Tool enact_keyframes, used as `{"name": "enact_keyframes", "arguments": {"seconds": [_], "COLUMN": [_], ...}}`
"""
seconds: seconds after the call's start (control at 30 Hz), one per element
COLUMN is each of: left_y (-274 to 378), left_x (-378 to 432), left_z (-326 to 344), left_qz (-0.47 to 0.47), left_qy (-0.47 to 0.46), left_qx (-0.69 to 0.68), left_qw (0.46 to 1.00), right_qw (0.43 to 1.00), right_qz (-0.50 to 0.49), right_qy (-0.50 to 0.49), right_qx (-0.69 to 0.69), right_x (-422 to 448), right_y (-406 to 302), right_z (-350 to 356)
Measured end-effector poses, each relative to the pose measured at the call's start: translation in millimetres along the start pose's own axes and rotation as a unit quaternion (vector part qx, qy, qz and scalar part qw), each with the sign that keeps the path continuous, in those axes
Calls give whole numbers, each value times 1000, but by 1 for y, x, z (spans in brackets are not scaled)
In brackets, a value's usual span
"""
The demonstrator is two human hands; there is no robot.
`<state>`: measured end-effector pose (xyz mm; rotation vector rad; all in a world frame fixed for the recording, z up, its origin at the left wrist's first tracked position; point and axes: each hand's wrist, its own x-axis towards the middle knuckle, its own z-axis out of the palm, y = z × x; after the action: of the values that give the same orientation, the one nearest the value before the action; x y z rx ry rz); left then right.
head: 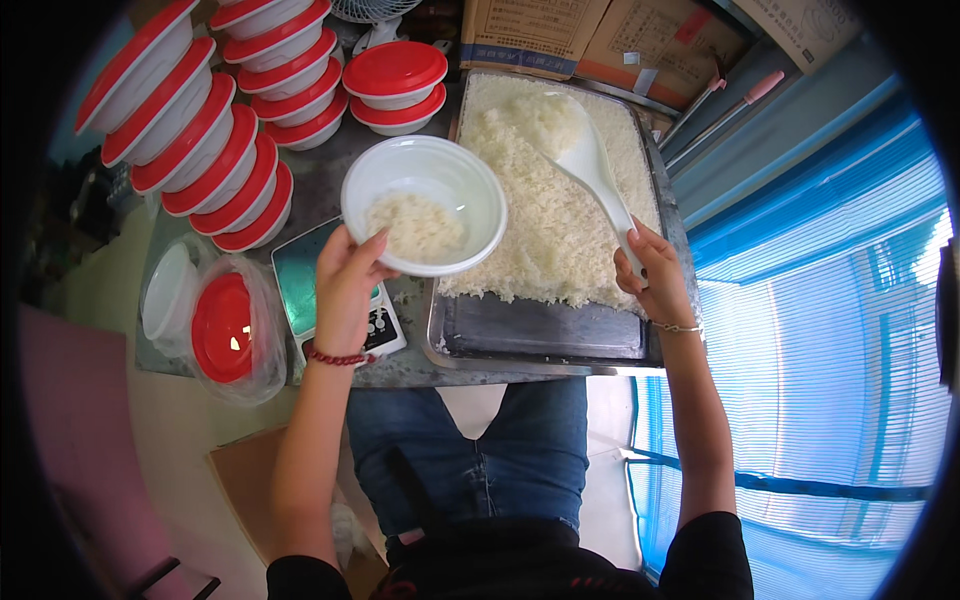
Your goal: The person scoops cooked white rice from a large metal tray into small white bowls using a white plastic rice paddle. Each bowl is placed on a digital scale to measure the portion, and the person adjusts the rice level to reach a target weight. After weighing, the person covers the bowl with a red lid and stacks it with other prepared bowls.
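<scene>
My left hand (346, 277) grips the near left rim of a white plastic bowl (480, 202), thumb inside. Some cooked rice (416, 225) lies in the bottom of the bowl, which is tilted above the table. My right hand (651, 264) holds the handle of a white rice paddle (592, 169); its blade carries a heap of rice over the rice bed (532, 240). That bed fills most of a metal tray (540, 334), whose near part shows dark bare metal. Under my left hand and the bowl, a digital kitchen scale (296, 277) is partly hidden.
Stacks of bowls with red lids (202, 165) stand at the left and back left. Nearer lie bagged red lids (223, 328) and white bowls (169, 291). Cardboard boxes (532, 34) and a fan (375, 11) are behind. A blue translucent curtain (810, 322) hangs at the right.
</scene>
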<state>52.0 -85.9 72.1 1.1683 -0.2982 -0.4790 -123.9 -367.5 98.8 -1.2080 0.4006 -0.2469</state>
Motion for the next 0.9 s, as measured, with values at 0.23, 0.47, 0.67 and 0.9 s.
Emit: {"name": "enact_keyframes", "arguments": {"seconds": [0.23,0.47,0.67,0.9], "left_y": [-20,-21,-19,-29], "left_x": [6,-50,-84,-113], "left_z": [24,-43,-93,-120], "left_qz": [13,55,-30,-84], "left_qy": [-11,122,166,154], "left_qx": [-42,-101,-48,-17], "left_qw": [999,986,984,984], "right_qw": [835,924,946,905], "right_qz": [-221,-131,-67,-155], "right_qy": [39,145,191,180], "right_qx": [-503,-329,-252,-352], "right_x": [-22,-13,5,87], "right_y": [-4,11,39,35], "right_z": [38,14,2,-45]}}
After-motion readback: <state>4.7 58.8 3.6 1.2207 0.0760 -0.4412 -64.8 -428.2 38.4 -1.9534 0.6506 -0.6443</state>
